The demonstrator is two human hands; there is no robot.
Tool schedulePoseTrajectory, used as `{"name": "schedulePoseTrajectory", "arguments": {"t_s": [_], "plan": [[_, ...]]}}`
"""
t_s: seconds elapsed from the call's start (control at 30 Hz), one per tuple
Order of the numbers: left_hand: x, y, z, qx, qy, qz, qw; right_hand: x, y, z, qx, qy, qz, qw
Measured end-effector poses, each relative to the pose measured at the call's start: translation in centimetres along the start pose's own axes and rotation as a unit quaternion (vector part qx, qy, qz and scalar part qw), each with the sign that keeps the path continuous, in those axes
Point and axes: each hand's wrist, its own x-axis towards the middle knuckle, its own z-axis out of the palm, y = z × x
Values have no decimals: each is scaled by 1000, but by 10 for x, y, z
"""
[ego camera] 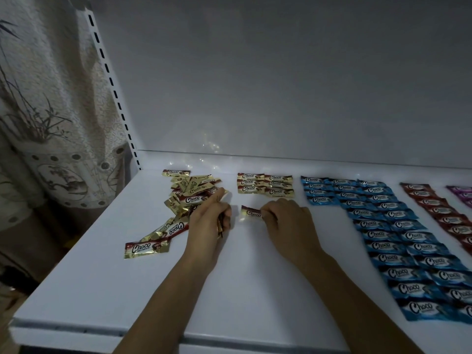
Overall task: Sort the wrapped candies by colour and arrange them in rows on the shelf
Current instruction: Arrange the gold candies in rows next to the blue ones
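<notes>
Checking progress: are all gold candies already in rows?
No: a loose gold pile lies beside the left hand, apart from the short gold rows.

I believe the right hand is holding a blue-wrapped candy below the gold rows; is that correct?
Not quite: the head view shows the right hand pinching a gold foil-wrapped candy, not blue, below the rows of gold-wrapped candies.

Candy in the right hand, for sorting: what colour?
The candy is gold and maroon; head view.
</notes>
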Motion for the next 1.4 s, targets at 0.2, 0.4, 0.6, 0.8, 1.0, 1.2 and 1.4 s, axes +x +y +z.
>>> {"name": "schedulePoseTrajectory", "arguments": {"t_s": [0.2, 0.4, 0.6, 0.8, 1.0, 1.2, 1.4], "plan": [[0, 0, 0, -32, 2, -7, 999, 1, 5, 5, 57, -24, 11, 998], [-2, 2, 1, -28, 0, -2, 1000, -1, 4, 2, 47, 71, -24, 996], [-2, 5, 3, -29, 4, -2, 1000, -3, -7, 2, -68, 16, -91, 993], [0, 7, 4, -52, 14, -19, 998, 4, -8, 8, -21, -24, -84, 996], [0, 8, 4, -36, 7, -13, 999, 7, -7, 9, -45, -35, -73, 996], [-1, 6, 1, -10, -12, 10, 1000, 12, -4, 19, -40, -26, -67, 997], [-3, 6, 1, 27, -21, 34, 999, 10, -1, 20, -9, -13, -59, 998]]}}
